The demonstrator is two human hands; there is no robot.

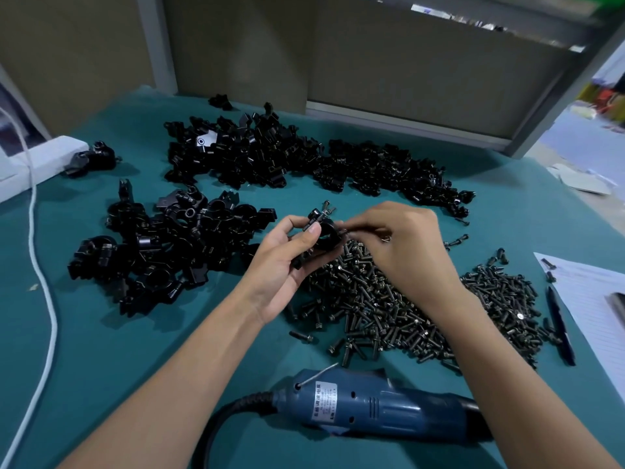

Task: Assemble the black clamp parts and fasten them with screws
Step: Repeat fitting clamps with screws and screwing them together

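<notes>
A blue electric screwdriver (372, 406) lies on its side nearest the camera, on the teal worktop (118, 350) between the 2 forearms. Its black cord (216, 424) curls off its left end toward the near edge.

Beyond it spreads a wide heap of dark screws (389, 306), with a few strays at its edges. To the right, a black pen (559, 324) lies just beside the heap, next to a sheet of lined paper (595, 299) that carries 2 loose screws.

Above the heap's far left edge the 2 hands meet around 1 black clamp (326, 238), held up off the worktop. The left hand (287, 262) is palm up, its fingers and thumb curled round the clamp's left side and underside. The right hand (402, 245) comes in from the right, back of the hand up. Its fingertips are pinched together on a small dark piece (343, 232) at the clamp's right edge, too small to identify. A screw (326, 208) stands up out of the clamp's top.

Left of the hands sits a pile of larger black clamp parts (162, 252). A white cable (44, 282) runs down the worktop's left side.

Farther back, a long heap of smaller black parts (304, 160) stretches across the worktop. At the far left, 1 black part (91, 159) rests against a white power strip (37, 160). Grey-brown partition panels (406, 62) close off the back.
</notes>
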